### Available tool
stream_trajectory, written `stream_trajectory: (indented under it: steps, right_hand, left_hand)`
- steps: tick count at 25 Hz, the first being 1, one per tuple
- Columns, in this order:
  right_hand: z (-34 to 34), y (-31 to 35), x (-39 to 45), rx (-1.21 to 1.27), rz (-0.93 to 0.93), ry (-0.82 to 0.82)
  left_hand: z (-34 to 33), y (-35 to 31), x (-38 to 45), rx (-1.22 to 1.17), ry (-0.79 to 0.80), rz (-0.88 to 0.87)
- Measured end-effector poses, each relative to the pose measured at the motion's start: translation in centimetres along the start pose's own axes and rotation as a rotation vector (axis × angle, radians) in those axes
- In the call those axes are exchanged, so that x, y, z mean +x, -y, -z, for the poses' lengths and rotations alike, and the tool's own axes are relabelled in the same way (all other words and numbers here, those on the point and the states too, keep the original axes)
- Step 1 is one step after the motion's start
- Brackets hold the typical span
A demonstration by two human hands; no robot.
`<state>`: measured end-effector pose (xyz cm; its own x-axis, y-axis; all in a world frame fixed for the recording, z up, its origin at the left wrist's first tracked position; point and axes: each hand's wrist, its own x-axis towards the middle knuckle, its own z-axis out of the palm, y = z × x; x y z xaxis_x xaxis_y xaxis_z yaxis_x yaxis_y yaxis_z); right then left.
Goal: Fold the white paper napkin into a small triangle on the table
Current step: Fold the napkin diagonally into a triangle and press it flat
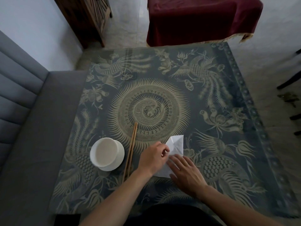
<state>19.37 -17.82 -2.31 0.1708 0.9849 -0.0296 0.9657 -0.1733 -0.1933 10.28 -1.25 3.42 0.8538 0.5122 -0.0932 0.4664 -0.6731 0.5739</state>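
Closest to me I see two bare arms reaching out over the table (244,88). The right hand (187,173) lies flat with its fingers straight, pressing down on the near part of the white paper napkin (176,145). The left hand (154,158) is right beside it — the two hands almost touch. Its fingers are curled, and they pinch a fold of the napkin near the middle.

The napkin lies on the table a little to the right of the middle, on the near side. It is partly folded. The far part sticks up past the hands with a pointy white corner, and I can see creases in it. The near part is mostly hidden under the hands, so I cannot tell its full shape.

Just left of the left hand lie two wooden chopsticks (132,147), side by side, pointing away from me. Left of them stands a white bowl (106,152) on a small white plate (121,154).

The table top is dark blue-grey with a pale pattern — a big round sun shape in the middle and birds and flowers around it.

On the left is a grey padded bench (24,111). Far off, past the table, is something covered with a dark red cloth (203,18), and a dark wooden piece of furniture (88,17) stands by the wall.
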Motion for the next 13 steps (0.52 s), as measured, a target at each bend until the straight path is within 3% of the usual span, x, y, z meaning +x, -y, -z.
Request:
stream_trajectory:
  steps: [5, 13]
  right_hand:
    - [-0.3, -1.0, -2.5, -0.010, -0.050, -0.028]
    - [-0.7, -2.4, -4.0, -0.017, -0.065, -0.002]
  left_hand:
    - [-2.8, -1.3, -1.0, 0.066, 0.073, -0.074]
    - [-5.7, -0.5, -2.5, 0.147, 0.225, -0.056]
